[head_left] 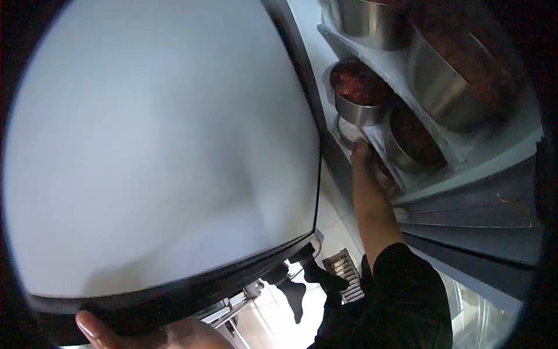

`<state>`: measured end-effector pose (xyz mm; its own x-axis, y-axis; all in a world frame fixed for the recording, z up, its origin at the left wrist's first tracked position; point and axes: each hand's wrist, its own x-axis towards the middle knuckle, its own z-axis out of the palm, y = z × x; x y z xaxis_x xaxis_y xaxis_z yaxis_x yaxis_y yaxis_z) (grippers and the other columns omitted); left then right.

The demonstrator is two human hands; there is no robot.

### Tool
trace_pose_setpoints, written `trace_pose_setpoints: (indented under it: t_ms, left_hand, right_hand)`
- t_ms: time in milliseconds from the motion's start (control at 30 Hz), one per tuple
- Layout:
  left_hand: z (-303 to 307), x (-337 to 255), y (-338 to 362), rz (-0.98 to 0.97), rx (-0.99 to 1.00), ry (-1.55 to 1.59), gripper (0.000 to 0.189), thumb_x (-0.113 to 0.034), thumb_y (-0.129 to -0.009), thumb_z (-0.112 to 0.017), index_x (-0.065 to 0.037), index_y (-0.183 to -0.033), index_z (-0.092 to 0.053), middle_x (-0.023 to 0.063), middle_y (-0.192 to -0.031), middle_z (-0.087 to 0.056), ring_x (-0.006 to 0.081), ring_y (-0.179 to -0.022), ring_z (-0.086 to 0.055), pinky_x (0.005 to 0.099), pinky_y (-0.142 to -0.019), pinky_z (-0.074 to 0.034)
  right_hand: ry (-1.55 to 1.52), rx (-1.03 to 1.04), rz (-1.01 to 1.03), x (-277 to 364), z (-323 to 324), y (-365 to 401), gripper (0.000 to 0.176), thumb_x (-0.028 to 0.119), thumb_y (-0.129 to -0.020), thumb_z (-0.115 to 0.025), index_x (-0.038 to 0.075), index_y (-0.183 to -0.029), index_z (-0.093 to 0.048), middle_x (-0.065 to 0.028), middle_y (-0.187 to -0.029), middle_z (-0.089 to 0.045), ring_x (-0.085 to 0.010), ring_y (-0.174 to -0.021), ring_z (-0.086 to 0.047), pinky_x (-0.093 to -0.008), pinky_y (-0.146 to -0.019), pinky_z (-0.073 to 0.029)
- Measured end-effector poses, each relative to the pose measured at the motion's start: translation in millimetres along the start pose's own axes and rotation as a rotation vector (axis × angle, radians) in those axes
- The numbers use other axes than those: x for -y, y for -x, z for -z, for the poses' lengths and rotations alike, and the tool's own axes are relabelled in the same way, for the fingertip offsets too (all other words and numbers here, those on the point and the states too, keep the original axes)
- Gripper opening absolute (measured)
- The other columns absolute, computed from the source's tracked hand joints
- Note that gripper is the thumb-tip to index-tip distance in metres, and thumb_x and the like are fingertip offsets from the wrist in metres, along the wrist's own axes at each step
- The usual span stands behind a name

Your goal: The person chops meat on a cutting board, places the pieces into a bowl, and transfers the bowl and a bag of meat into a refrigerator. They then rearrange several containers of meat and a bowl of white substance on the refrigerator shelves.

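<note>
The wide white door panel (168,145) with a dark seal round its edge fills the left of the view, swung open. My left hand (174,336) is at the bottom, its thumb over the door's dark edge and its fingers wrapped against it. My right arm stretches into the cold cabinet. My right hand (361,152) is at its low shelf, right at the rim of a round container with white contents (350,129). Its fingers are in shadow, and I cannot tell whether they grip the rim. Just above stands a metal pot with dark red contents (359,84).
More metal pots, one large pot (450,87) among them, stand on the frosted shelf (381,64). Beside my right arm runs the grey folded seal (471,218). Below are the tiled floor (261,320), a floor drain grate (344,270) and dark-covered feet (293,296).
</note>
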<state>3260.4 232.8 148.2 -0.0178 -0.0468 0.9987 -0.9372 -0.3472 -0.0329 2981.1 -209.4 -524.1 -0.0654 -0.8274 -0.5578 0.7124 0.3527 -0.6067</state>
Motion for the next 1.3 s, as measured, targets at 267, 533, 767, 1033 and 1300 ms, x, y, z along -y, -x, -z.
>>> trace_pose_setpoints:
  t_ms: [267, 533, 767, 1033, 1300]
  left_hand:
    - [3.1, -8.7, 13.5, 0.188, -0.066, 0.132, 0.048, -0.026, -0.102, -0.044, 0.006, -0.136, -0.051, 0.0202, -0.137, -0.059, 0.0325, -0.123, -0.06, 0.0466, -0.108, -0.048]
    - [3.0, -20.8, 14.0, 0.222, 0.035, 0.34, 0.045, -0.023, -0.101, -0.049, 0.005, -0.136, -0.05, 0.0213, -0.137, -0.057, 0.0319, -0.12, -0.06, 0.0463, -0.106, -0.048]
    - [-14.5, -78.4, -11.7, 0.616, 0.042, 0.589, 0.07, -0.023, -0.088, -0.073, -0.001, -0.147, -0.041, 0.0163, -0.13, -0.058, 0.0269, -0.11, -0.058, 0.0403, -0.098, -0.049]
    - [-20.5, -77.2, -23.2, 0.429, 0.093, 0.762, 0.094, -0.008, -0.083, -0.08, -0.001, -0.156, -0.02, 0.0184, -0.15, -0.041, 0.0306, -0.131, -0.045, 0.0442, -0.115, -0.034]
    - [-6.6, -79.6, -43.8, 0.37, 0.259, 0.819, 0.108, -0.006, -0.079, -0.077, 0.0, -0.159, -0.005, 0.0242, -0.161, -0.017, 0.0357, -0.148, -0.023, 0.0458, -0.122, -0.019]
  right_hand:
    - [0.081, -0.148, 0.369, -63.4, -9.5, -13.6, 0.016, 0.025, -0.097, -0.062, 0.01, -0.103, -0.063, -0.0032, -0.083, -0.06, -0.0168, -0.073, -0.057, -0.0335, -0.065, -0.05]
    - [-0.18, -0.154, 0.021, -46.4, -19.6, 81.2, 0.007, 0.019, -0.097, -0.059, 0.014, -0.101, -0.059, 0.0012, -0.081, -0.057, -0.0143, -0.07, -0.056, -0.0304, -0.06, -0.047]
    - [0.045, -0.074, -0.002, -15.4, -27.8, 184.8, 0.015, 0.024, -0.094, -0.059, 0.01, -0.098, -0.057, -0.0065, -0.082, -0.059, -0.0202, -0.061, -0.056, -0.0351, -0.051, -0.044]
    - [0.19, -0.113, 0.044, 53.7, -45.1, 332.7, 0.009, 0.007, -0.085, -0.061, 0.01, -0.089, -0.054, -0.0021, -0.07, -0.051, -0.0146, -0.05, -0.046, -0.0302, -0.043, -0.037]
    - [0.118, -0.091, 0.074, 152.1, -109.6, 502.3, 0.013, 0.001, -0.081, -0.062, 0.009, -0.088, -0.055, -0.001, -0.07, -0.05, -0.0117, -0.052, -0.047, -0.0272, -0.045, -0.043]
